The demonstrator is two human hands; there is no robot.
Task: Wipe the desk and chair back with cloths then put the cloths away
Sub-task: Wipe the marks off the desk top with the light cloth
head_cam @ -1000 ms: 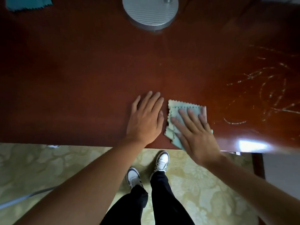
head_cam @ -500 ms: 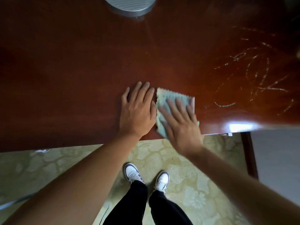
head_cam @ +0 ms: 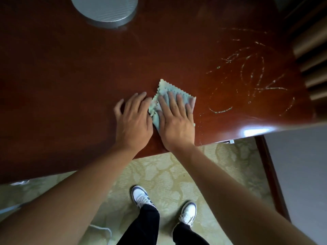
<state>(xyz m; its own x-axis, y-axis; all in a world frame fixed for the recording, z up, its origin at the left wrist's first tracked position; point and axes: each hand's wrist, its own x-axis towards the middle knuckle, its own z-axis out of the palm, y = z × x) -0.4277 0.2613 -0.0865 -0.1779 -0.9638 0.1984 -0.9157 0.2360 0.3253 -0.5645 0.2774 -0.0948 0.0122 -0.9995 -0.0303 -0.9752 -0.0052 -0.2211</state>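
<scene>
From the head camera, we press our right hand (head_cam: 177, 121), fingers flat, on a pale green cloth (head_cam: 169, 92) near the bench (head_cam: 70, 85) front edge. Our left hand (head_cam: 132, 119) rests open beside it. The cloth has turned and bunched; the chalky scribbles (head_cam: 253, 76) further right remain unwiped.

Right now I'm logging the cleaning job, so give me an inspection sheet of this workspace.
Surface: desk, dark red wood, pale scribble marks at right.
Job's things: cloth, light green, zigzag edged, flat near the front edge.
Clutter: round grey base at the back.
Hands: right hand flat on the cloth; left hand on the desk beside it, touching the cloth's edge.
Cables: white cord on the floor.
Surroundings: patterned carpet; slatted wood at right.
</scene>
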